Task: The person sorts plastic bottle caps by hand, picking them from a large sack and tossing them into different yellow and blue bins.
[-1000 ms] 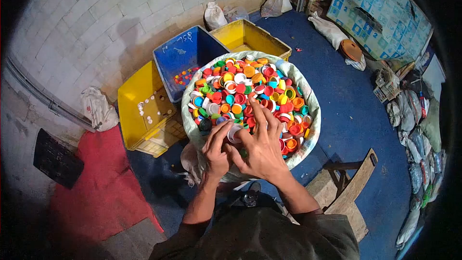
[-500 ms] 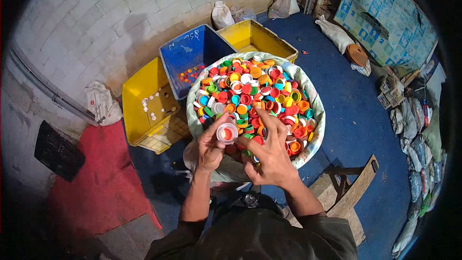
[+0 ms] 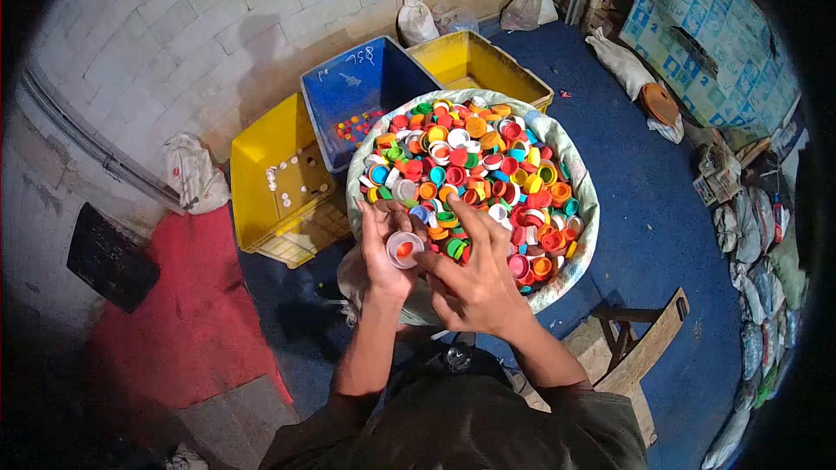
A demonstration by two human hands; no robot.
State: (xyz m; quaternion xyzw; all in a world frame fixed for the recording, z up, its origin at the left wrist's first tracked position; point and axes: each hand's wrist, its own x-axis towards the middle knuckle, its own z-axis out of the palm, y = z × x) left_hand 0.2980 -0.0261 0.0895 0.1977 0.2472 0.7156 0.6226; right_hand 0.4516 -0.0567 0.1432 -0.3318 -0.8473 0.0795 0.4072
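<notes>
Here left hand [image 3: 381,252] cradles cap [image 3: 404,250], palm up.

At the bottom centre of the frame the person wears a dark top, olive-brown to charcoal in this dim light, its cloth plain and without print or lettering that can be made out. The sleeves are short or pushed up: each ends near the elbow, and both forearms are bare from there to the hands. The left hand [image 3: 386,248] and right hand [image 3: 475,283] are bare too, with no gloves, and no ring, watch or wristband can be made out. A small dark, shiny object, perhaps a clip or a fitting, sits at the chest just below the wrists, lower centre; what it is cannot be told.
</notes>
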